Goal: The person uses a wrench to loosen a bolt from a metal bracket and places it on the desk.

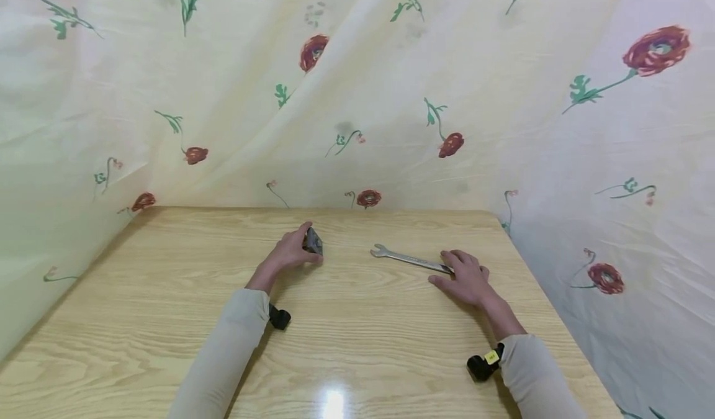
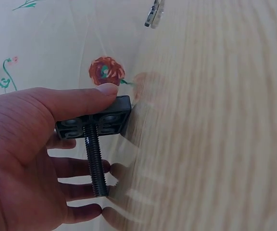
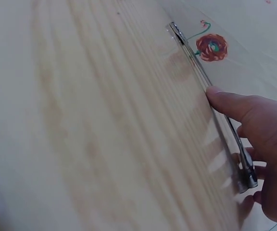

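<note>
We see the black threaded bolt (image 2: 92,134) at the far part of the table (image 1: 346,332), a little left of the middle. From the head only its dark, blocky end shows; the left wrist view gives us its square, moulded head and the long screw shank. Our left hand (image 1: 287,250) pinches that head between thumb and fingers, the other fingers spread alongside the shank.

To the right, well apart from the bolt, a metal wrench (image 1: 410,260) lies slantwise, its open jaw toward the left and far side. Our right hand (image 1: 468,277) sits about its right end, hiding that end from the head view; the right wrist view shows it beyond the thumb. Thumb and fingers flank the wrench, but we cannot tell whether they grip it.

Both forearms wear pale sleeves (image 1: 220,357) and black wrist cameras (image 1: 279,318), the right one with a yellow label (image 1: 492,357). Behind the table hangs a flowered cloth (image 1: 357,108).
</note>
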Demonstrator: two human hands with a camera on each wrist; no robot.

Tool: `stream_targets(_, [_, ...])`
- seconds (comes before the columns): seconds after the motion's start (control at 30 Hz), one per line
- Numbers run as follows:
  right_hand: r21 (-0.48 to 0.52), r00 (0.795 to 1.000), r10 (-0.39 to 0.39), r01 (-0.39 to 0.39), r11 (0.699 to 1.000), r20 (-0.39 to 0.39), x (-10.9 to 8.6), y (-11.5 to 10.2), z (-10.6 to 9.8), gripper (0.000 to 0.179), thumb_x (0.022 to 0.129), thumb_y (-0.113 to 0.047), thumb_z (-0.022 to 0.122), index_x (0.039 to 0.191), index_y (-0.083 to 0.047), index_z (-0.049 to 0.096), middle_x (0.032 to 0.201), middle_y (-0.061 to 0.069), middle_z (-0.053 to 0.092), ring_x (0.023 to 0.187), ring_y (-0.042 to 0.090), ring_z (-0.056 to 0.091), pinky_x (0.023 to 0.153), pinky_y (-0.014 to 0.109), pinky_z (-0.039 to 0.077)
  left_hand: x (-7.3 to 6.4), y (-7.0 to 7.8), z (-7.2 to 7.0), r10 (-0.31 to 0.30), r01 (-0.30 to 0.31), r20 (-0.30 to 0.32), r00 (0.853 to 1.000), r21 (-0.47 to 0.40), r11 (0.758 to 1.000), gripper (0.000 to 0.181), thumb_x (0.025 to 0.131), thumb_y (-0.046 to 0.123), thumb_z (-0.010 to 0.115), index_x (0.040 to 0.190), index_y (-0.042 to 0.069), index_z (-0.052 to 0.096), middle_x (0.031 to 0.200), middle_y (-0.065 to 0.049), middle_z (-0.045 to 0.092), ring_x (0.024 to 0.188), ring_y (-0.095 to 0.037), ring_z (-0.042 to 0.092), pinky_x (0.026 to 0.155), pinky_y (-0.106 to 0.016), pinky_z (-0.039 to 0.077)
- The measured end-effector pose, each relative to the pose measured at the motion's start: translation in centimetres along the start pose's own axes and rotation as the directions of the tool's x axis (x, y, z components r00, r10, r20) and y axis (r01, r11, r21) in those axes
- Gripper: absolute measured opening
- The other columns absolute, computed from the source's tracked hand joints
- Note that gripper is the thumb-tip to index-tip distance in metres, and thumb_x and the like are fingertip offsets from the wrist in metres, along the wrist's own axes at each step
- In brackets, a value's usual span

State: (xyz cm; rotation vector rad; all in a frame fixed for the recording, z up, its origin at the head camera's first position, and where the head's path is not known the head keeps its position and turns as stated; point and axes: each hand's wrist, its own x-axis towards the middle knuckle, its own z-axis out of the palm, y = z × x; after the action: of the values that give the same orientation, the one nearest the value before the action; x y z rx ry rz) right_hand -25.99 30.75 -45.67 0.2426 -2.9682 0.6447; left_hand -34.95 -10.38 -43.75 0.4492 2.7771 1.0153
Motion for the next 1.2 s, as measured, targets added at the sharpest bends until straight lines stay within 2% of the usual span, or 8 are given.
stream_targets(0.4, [0.077, 0.993, 0.009, 0.000, 0.997, -0.120, 0.2, 0.9, 1.2, 0.059, 0.093, -0.039, 0.068, 0.138, -0.002, 0.055, 0.147, 0.028, 0.043, 0.135, 0.051, 0.032, 0.098, 0.066, 0.022, -0.1, 0.0, -0.2, 0.000, 0.000, 0.006, 1.000, -0.002, 1.000, 0.096, 0.085, 0.028, 0.078, 0.159, 0.006, 0.020, 0.148, -0.031, 0.046, 0.135, -0.048, 0.046, 0.109, -0.060, 0.041])
stream_targets(0.6, [0.093, 0.983, -0.001, 0.018, 0.996, -0.184, 0.6, 1.0, 1.8, 0.046, 0.091, -0.034, 0.071, 0.128, -0.007, 0.065, 0.136, 0.027, 0.051, 0.121, 0.049, 0.043, 0.091, 0.062, 0.028, -0.1, 0.1, -0.3, 0.005, -0.005, 0.006, 1.000, 0.007, 1.000, 0.097, 0.085, 0.029, 0.078, 0.158, 0.005, 0.020, 0.147, -0.031, 0.046, 0.134, -0.048, 0.047, 0.108, -0.060, 0.041])
stream_targets(1.0, [0.073, 0.971, 0.019, -0.001, 0.997, -0.239, 0.6, 0.4, 1.5, 0.028, 0.090, -0.023, 0.074, 0.113, -0.008, 0.076, 0.110, 0.021, 0.069, 0.102, 0.040, 0.062, 0.077, 0.050, 0.037, 0.0, 0.1, -0.1, 0.007, -0.007, 0.020, 1.000, 0.003, 1.000, 0.097, 0.085, 0.029, 0.078, 0.159, 0.005, 0.019, 0.149, -0.031, 0.044, 0.135, -0.049, 0.044, 0.109, -0.061, 0.039])
stream_targets(1.2, [0.079, 0.968, 0.036, -0.016, 0.997, -0.247, 0.7, 0.3, 1.5, 0.025, 0.089, -0.021, 0.075, 0.111, -0.009, 0.077, 0.105, 0.018, 0.072, 0.100, 0.038, 0.066, 0.076, 0.048, 0.038, -0.2, 0.2, -0.1, 0.011, -0.011, 0.019, 1.000, 0.000, 1.000, 0.097, 0.086, 0.028, 0.078, 0.159, 0.004, 0.019, 0.148, -0.032, 0.044, 0.134, -0.049, 0.046, 0.109, -0.060, 0.040])
